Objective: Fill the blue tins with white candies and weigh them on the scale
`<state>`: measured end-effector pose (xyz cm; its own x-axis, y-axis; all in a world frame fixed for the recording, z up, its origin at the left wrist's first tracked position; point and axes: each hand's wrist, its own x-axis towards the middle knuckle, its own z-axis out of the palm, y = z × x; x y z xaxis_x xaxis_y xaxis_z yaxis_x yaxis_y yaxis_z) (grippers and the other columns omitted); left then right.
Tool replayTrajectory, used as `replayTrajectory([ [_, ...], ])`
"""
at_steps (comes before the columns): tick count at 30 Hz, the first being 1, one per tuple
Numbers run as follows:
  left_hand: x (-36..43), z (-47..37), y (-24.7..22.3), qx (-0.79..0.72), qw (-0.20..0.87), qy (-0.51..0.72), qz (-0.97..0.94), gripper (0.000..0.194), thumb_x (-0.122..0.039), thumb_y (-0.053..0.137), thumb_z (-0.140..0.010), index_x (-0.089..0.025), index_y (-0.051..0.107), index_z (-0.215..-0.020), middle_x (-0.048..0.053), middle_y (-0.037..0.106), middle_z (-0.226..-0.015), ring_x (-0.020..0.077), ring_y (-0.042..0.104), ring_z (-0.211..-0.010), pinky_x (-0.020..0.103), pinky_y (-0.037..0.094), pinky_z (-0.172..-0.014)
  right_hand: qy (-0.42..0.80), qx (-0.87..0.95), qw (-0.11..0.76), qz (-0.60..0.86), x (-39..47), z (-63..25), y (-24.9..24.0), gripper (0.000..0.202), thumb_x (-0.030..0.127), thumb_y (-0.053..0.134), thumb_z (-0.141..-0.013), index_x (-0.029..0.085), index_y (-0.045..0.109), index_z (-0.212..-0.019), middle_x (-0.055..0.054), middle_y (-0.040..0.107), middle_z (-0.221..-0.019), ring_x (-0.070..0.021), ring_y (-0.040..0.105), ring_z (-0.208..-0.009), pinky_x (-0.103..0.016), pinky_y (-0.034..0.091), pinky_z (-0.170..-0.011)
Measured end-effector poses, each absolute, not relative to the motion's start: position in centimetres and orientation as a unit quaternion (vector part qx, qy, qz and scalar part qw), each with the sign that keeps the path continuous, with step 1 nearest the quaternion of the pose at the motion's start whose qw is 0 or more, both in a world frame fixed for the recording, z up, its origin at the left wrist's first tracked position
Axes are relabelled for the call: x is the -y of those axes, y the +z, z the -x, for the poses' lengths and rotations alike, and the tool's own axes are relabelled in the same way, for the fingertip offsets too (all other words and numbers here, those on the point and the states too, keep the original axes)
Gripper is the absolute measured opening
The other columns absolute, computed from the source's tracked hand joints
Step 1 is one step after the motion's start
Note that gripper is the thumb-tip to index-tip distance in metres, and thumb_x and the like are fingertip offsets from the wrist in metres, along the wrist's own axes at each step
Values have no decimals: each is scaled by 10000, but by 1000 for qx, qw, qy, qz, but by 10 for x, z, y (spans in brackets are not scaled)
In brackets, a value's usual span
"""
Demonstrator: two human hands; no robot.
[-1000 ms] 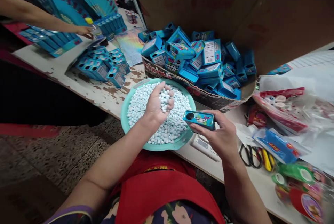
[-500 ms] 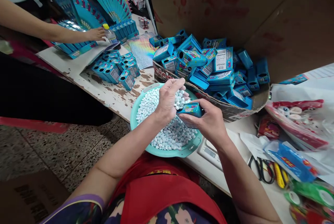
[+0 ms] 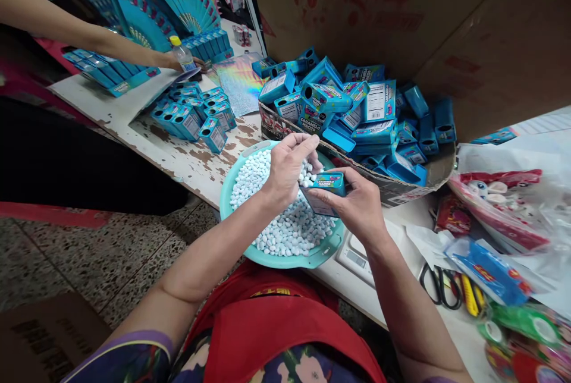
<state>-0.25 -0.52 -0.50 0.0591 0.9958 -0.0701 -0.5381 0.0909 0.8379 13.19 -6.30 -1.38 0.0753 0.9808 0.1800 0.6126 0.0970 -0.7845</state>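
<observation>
A turquoise basin (image 3: 229, 192) full of small white candies (image 3: 289, 231) sits at the table's front edge. Above it, my left hand (image 3: 288, 166) is cupped around a handful of the candies, its fingers curled over them. My right hand (image 3: 361, 201) grips a small blue box (image 3: 328, 184), tilted so one end faces the candies in my left palm. The two hands are close together. Behind the basin, an open cardboard carton (image 3: 401, 192) holds a heap of similar blue boxes (image 3: 379, 100). Several more blue boxes (image 3: 191, 112) stand upright on the table to the left.
At the back left, another person's arm (image 3: 111, 41) reaches past a yellow-capped bottle (image 3: 182, 55). A white scale (image 3: 359, 258) lies right of the basin. Scissors (image 3: 441, 288), a yellow cutter (image 3: 470, 295) and plastic bags (image 3: 495, 270) are farther right.
The blue box in my right hand has tipped, showing more of its side. My left fingers have shifted over the candies. The other person's hand has moved right, behind the bottle.
</observation>
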Motion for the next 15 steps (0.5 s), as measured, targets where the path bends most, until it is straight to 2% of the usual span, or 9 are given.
replayTrajectory([
  [6, 4, 1, -2, -369, 645, 570, -350, 254, -373, 733, -795, -184, 564, -766, -68, 512, -484, 78, 506, -389, 205, 376, -424, 253, 637, 382, 620, 67, -131, -17, 443, 545, 842, -666, 226, 743, -956, -8, 756, -831, -199, 672, -731, -307, 483, -714],
  [12, 4, -2, 4, -364, 646, 571, -352, 220, -340, 722, -804, -180, 573, -773, -50, 576, -573, 74, 550, -460, 204, 458, -480, 247, 628, 396, 623, 67, -133, -16, 459, 532, 852, -660, 224, 739, -981, -19, 762, -875, -207, 679, -759, -319, 494, -744],
  [15, 4, -4, 5, -362, 642, 570, -363, 231, -359, 718, -813, -179, 576, -783, -52, 573, -561, 74, 550, -436, 194, 432, -447, 256, 624, 406, 617, 66, -134, -17, 447, 515, 857, -660, 223, 739, -977, -17, 761, -877, -205, 680, -767, -316, 499, -750],
])
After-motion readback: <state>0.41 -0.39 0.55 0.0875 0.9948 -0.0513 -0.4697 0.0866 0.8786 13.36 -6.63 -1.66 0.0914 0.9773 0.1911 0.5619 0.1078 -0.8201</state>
